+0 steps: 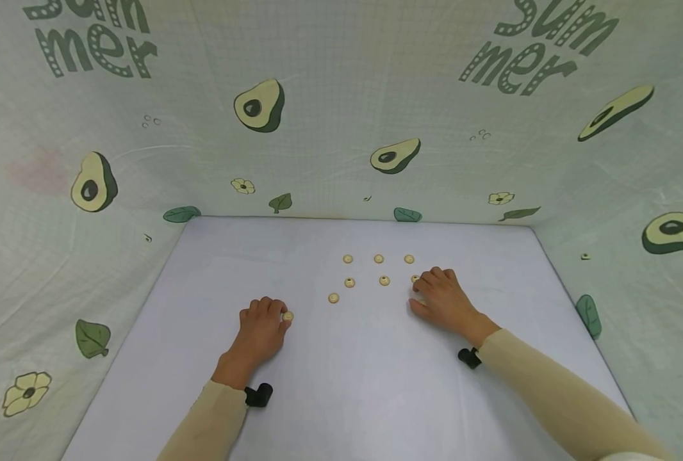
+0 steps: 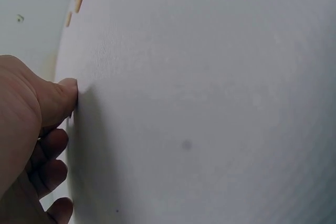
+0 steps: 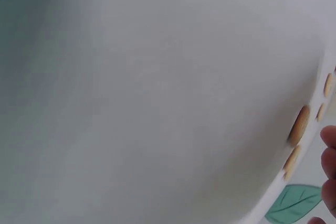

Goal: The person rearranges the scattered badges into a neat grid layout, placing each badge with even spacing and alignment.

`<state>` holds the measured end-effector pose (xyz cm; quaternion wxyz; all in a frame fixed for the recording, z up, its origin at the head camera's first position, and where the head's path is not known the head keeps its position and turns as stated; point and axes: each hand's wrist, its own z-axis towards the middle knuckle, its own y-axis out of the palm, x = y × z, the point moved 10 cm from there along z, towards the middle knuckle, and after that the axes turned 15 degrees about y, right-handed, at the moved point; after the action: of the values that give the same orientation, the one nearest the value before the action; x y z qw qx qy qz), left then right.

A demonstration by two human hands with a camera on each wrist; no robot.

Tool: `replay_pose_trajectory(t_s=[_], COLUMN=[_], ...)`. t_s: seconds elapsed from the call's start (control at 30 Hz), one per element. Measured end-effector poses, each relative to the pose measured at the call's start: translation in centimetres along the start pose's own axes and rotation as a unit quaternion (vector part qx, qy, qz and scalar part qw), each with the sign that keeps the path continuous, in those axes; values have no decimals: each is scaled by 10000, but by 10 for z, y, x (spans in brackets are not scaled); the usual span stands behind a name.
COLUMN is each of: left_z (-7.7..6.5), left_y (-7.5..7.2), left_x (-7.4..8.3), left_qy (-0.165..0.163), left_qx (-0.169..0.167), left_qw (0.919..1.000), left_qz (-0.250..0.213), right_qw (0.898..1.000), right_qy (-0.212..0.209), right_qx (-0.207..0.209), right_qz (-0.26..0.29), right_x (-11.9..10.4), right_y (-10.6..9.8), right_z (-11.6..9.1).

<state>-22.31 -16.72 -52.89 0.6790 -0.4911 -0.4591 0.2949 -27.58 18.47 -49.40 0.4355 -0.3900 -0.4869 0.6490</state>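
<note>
Several small round tan discs with a darker mark in the middle lie on the white tabletop [image 1: 353, 384]. My left hand [image 1: 263, 328] pinches one disc [image 1: 288, 316] between thumb and index finger, left of the others. In the left wrist view the thumb [image 2: 60, 98] hides that disc. My right hand [image 1: 442, 299] is beside the rightmost disc of the nearer row [image 1: 414, 279], which its fingers partly cover. Its thumb stands apart from the fingers, and no held disc shows. In the right wrist view only fingertips [image 3: 329, 163] appear, beside a disc [image 3: 299, 125].
Three discs form the far row, among them the middle one [image 1: 378, 258]. Nearer are a middle disc [image 1: 384, 280], a left one [image 1: 350, 282] and a lone one [image 1: 333, 298]. A pale cloth with printed avocados [image 1: 396, 156] hangs behind and at the sides.
</note>
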Motion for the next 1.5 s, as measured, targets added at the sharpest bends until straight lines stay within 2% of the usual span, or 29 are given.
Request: replay_pose_trajectory(t_s=[0.23,0.43,0.53,0.7,0.93,1.33,1.5], left_z=[2,4,4,4,4,4,3], left_y=[-3,-9,-11,-12,-10,-4,-3], left_x=[3,12,15,16,14,9,8], left_qy=[52,266,382,500,504,284,248], left_qx=[11,-20,4,97,148,-90,-45], left_qw=[9999,9982,9967,9955,9955,9977,9982], left_qz=[146,532,710,803,783,606,552], right_qw=[9994,9974,9974,9971,9937,9932,9938], right_qy=[-229,-582,-655,-756,-1106,-1107,-1073], right_qx=[260,416,286,9,63,-117,-251], right_qz=[-28,30,92,-46,-173,-343,-119], right_x=[-37,-77,-95,-120,-155,-174,-173], right_y=[-3,-9,-6,9,18,30,33], right_z=[20,33,39,49,53,53,52])
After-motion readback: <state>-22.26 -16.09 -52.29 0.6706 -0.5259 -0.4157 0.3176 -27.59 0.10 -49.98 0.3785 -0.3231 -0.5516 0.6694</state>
